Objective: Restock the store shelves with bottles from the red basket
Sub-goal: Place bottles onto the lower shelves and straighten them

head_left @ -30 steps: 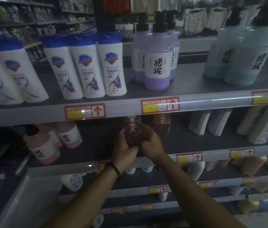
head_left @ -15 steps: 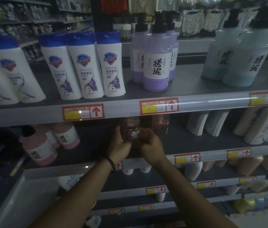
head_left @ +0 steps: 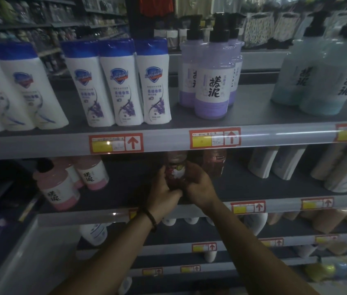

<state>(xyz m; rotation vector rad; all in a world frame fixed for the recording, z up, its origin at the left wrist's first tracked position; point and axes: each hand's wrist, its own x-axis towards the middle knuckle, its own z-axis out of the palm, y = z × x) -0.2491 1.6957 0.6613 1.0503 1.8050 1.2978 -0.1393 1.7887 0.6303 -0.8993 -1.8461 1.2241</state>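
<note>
The red bottle [head_left: 175, 174] is upright over the second shelf [head_left: 243, 185], long axis vertical, its base hidden by the hands. The left hand [head_left: 164, 193] and right hand [head_left: 198, 186] flank it, equally near, fingers clamped round its lower body; a matching bottle [head_left: 214, 165] stands just right of it

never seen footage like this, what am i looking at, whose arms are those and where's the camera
No machine here: a person is restocking a store shelf. One camera worn on their head looks forward and down, so the arms are their own. The left hand and right hand both grip a dark reddish bottle at the second shelf, beside a similar bottle. Pink bottles stand further left. The top shelf holds white blue-capped bottles and purple pump bottles.
</note>
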